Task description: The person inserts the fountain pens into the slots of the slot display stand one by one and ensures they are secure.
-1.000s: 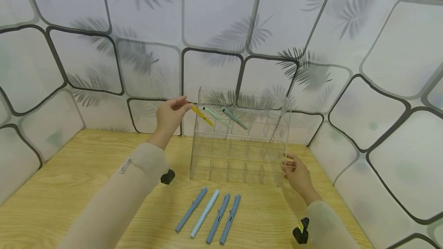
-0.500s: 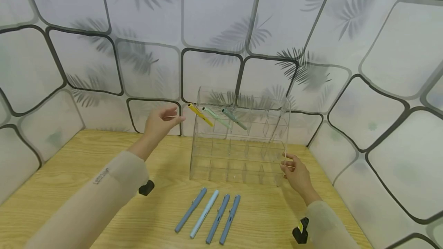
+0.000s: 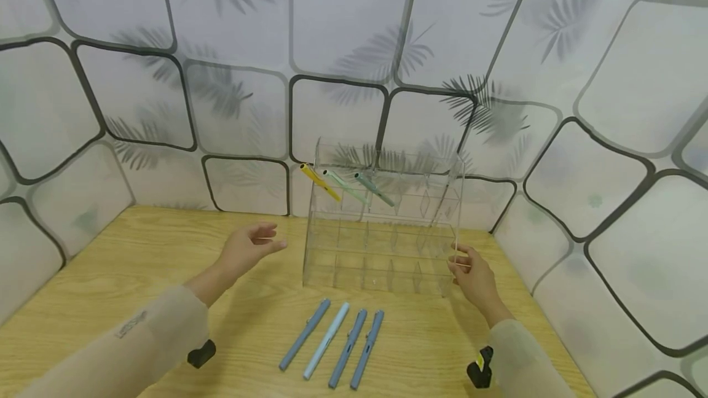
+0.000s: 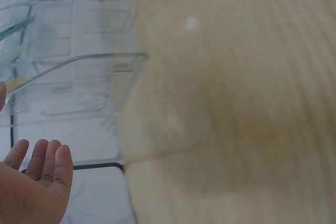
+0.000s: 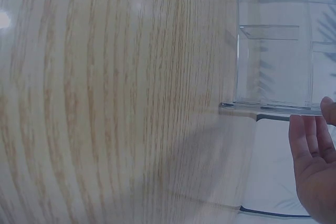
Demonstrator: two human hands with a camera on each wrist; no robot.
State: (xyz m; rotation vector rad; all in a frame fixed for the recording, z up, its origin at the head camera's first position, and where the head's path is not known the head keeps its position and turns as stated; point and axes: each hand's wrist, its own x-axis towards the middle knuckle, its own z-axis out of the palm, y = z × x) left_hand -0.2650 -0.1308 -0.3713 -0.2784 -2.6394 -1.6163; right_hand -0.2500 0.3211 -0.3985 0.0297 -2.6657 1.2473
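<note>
Clear plastic rack (image 3: 381, 255) stands on a wooden table (image 3: 431, 349), three pens (image 3: 346, 188) leaning in its top row; right hand (image 3: 474, 278) pinches its right edge, left hand (image 3: 249, 249) hangs loose-fingered, apart, at left; four blue pens (image 3: 347, 349) lie near.

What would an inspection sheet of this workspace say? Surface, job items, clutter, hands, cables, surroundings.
Surface: wood-grain table, light-coloured.
Job items: clear rack standing on the table; yellow pen, pale green pen and grey-green pen tilted side by side in its upper part; light blue pen and three darker blue pens lying in front of it.
Clutter: nothing seen.
Left hand: holding nothing, left of the rack, apart from it.
Right hand: pinching the rack's right side panel.
Cables: nothing seen.
Surroundings: pale walls with leaf prints and rounded outlines.
</note>
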